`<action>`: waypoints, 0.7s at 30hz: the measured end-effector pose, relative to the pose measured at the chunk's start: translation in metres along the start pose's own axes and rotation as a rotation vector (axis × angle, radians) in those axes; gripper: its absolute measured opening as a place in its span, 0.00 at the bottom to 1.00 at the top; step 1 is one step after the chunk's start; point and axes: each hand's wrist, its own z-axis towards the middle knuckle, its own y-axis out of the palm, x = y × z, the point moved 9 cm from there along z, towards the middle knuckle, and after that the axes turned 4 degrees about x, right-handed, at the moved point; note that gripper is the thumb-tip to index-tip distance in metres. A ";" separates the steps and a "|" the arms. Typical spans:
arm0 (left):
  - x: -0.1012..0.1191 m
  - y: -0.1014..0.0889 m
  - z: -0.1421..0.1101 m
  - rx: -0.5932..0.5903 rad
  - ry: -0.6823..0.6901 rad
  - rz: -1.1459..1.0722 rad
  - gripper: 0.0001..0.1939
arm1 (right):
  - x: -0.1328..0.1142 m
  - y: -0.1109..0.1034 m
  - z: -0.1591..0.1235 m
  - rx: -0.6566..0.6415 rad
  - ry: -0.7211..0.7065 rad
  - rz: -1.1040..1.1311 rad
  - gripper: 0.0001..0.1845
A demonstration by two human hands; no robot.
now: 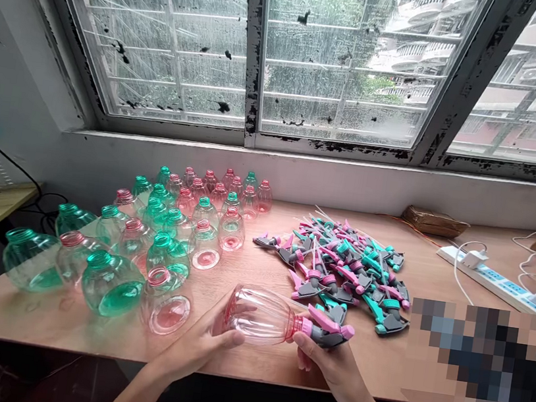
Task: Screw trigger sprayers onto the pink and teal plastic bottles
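A clear pink spray bottle (259,316) lies on its side in the air just above the table's front edge, its base to the left. My left hand (212,333) is wrapped round the base end. At the neck, my right hand (318,358) grips the pink collar of a pink and grey trigger sprayer head (330,327), which sits on the bottle's mouth. Whether it is fully screwed down I cannot tell. Behind my right hand lies a heap of pink, teal and grey sprayer heads (346,265) with thin tubes.
Several open green bottles (111,285) and pink bottles (204,245) stand at the left of the wooden table (260,253). A white power strip (496,283) with plugs lies at right, near a brown wrapped block (434,222). A blurred patch covers the right front.
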 end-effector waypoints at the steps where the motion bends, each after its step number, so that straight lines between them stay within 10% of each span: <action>1: -0.001 0.002 0.002 0.005 -0.003 -0.014 0.50 | 0.001 -0.001 0.000 0.012 0.003 0.009 0.23; 21: -0.002 0.007 -0.003 0.008 0.115 -0.074 0.52 | -0.001 0.000 0.001 -0.035 -0.015 -0.014 0.18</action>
